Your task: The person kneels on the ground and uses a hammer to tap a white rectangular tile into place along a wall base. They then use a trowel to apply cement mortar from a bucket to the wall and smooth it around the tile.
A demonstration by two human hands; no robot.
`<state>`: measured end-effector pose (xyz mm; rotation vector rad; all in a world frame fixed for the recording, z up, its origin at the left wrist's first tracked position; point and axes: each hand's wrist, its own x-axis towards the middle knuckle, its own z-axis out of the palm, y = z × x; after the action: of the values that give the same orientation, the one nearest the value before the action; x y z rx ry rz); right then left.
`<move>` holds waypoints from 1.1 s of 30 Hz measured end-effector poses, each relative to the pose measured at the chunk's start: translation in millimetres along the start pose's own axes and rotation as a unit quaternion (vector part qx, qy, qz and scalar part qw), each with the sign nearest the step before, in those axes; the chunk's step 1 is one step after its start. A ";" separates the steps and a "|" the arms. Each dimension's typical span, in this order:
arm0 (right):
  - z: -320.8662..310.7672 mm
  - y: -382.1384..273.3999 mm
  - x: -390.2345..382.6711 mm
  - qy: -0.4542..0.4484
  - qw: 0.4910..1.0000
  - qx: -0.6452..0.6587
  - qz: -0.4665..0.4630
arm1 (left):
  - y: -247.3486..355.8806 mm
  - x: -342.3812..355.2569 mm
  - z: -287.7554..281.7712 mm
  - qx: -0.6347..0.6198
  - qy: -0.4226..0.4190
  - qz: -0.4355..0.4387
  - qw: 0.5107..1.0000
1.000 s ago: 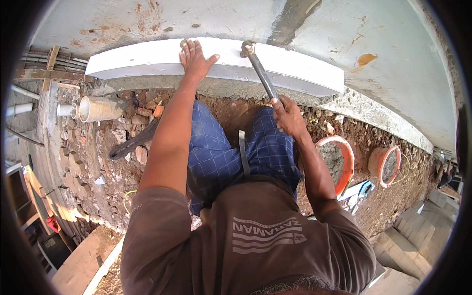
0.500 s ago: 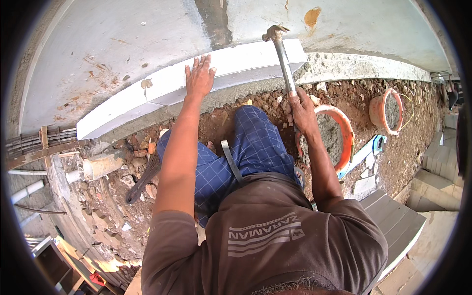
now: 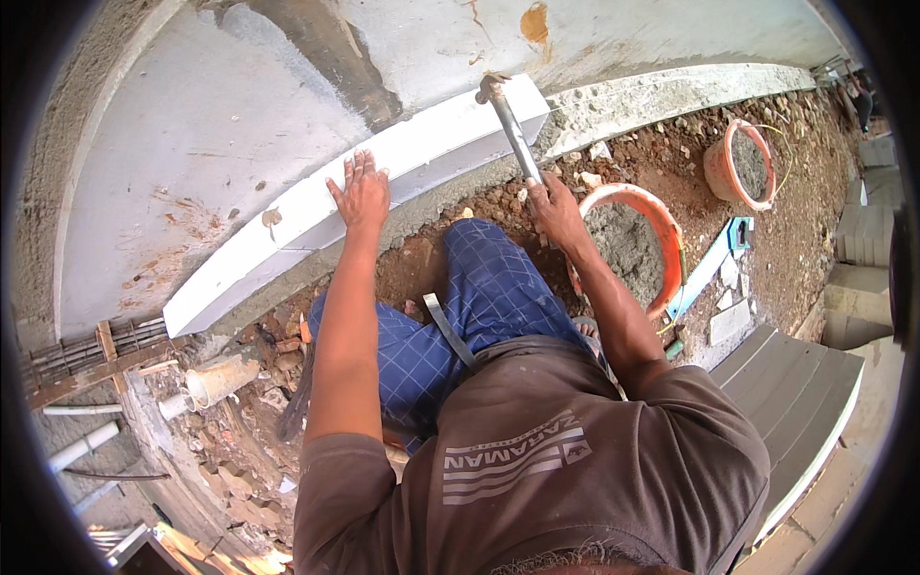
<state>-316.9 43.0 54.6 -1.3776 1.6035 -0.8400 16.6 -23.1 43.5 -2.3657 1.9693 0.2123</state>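
Note:
A row of white lightweight blocks [image 3: 422,144] runs along the foot of the grey wall, set on a band of wet mortar [image 3: 431,196]. My left hand [image 3: 362,196] lies flat on the top of the row near its middle, fingers spread. In my right hand [image 3: 558,213] is a claw hammer [image 3: 518,140], gripped by its handle. Its metal head is over the far edge of the row, close to the right end. Whether the head touches the block I cannot tell.
An orange bucket of mortar [image 3: 666,225] stands right of my knees; a smaller orange bucket [image 3: 721,172] is farther right. Between them and a stack of grey boards [image 3: 781,383] lies a handsaw [image 3: 704,273]. Rubble covers the soil. Pipes [image 3: 86,446] lie at left.
The hammer head has come down nearer the top of the block row. My left hand stays flat on the blocks. The whole view has turned and shifted a little.

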 end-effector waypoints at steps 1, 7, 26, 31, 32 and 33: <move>0.4 -4.7 2.4 -0.022 0.999 0.014 0.034 | -3.4 -1.2 0.2 0.012 -0.001 0.001 1.000; -26.3 -37.2 -40.6 -0.074 0.981 0.145 0.101 | 1.0 2.2 -18.2 0.064 -0.021 0.007 0.998; -255.3 213.9 -208.4 0.244 0.888 -0.256 0.292 | -113.0 -46.9 30.9 -0.087 -0.001 0.037 0.996; -229.9 304.5 -230.0 0.159 0.899 -0.240 0.330 | -75.2 -77.3 -11.6 -0.116 0.028 0.031 0.992; -236.9 308.8 -223.9 0.111 0.905 -0.238 0.334 | -69.5 -81.7 -17.6 -0.121 0.036 0.029 0.992; -249.8 316.0 -204.1 0.097 0.903 -0.248 0.336 | -64.3 -86.3 -21.7 -0.124 0.029 0.018 0.992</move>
<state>-667.7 289.9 -86.7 -0.9405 2.3604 -0.1484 66.0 69.9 74.3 -2.5089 2.1273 0.4199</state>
